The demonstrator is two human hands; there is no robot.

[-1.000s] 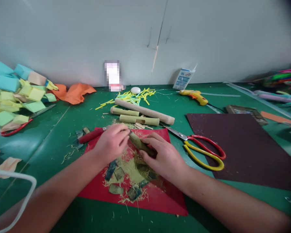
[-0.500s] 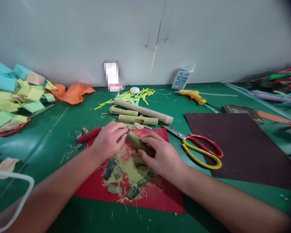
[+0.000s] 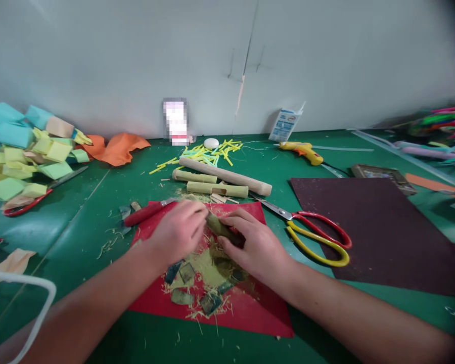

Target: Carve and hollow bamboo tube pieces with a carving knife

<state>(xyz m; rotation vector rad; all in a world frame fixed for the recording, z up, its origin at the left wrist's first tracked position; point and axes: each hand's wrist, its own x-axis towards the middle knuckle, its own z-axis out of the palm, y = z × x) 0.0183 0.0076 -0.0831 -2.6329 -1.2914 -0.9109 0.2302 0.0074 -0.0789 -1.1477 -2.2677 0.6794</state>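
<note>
Gripping tube (image 3: 217,226): right hand (image 3: 256,242), at its near end. Tube spans between hands, dull olive-green, rounded, darker toward the right hand. Left hand (image 3: 182,227) curled at the far end; whether it grips, cannot tell. Red sheet (image 3: 256,321) beneath.

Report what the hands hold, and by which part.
A greenish stick: the right hand grips its near end. The left hand is at its far end; whether it grips anything there is hidden.

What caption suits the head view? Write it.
Right hand grips greenish stick, left hand at its end, over shavings on red paper.
</note>
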